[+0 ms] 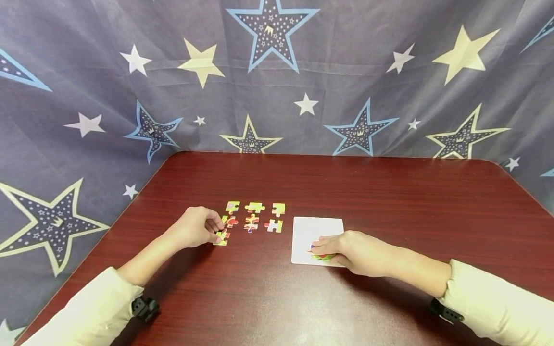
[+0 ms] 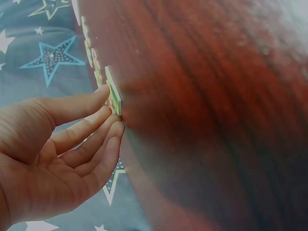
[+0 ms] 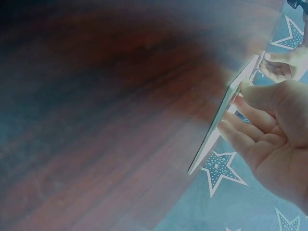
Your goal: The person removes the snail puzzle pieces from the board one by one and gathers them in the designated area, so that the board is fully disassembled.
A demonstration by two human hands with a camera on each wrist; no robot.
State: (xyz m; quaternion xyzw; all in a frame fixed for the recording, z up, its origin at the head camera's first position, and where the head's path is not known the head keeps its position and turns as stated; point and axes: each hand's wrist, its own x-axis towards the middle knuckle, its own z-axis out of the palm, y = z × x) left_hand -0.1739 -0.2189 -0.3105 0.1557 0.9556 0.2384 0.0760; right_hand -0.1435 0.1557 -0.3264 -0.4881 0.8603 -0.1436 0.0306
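Note:
My left hand (image 1: 195, 228) is at the lower left of a group of jigsaw puzzle pieces. Its thumb and fingertips pinch a green and red puzzle piece (image 1: 222, 239) low over the table, seen edge-on in the left wrist view (image 2: 114, 94). To the right, my right hand (image 1: 352, 252) is over a white square board (image 1: 309, 230). Its thumb and fingers are around a colourful puzzle piece (image 1: 322, 257) on the lower part of the board, covering much of it. The right wrist view shows the fingertips right at the board's surface.
Several loose puzzle pieces lie in rows between the hands, among them a yellow-green top-middle piece (image 1: 255, 207) and a right-hand piece (image 1: 274, 225). All lie on a dark red wooden table (image 1: 372, 187). A grey curtain with stars (image 1: 329, 57) hangs behind.

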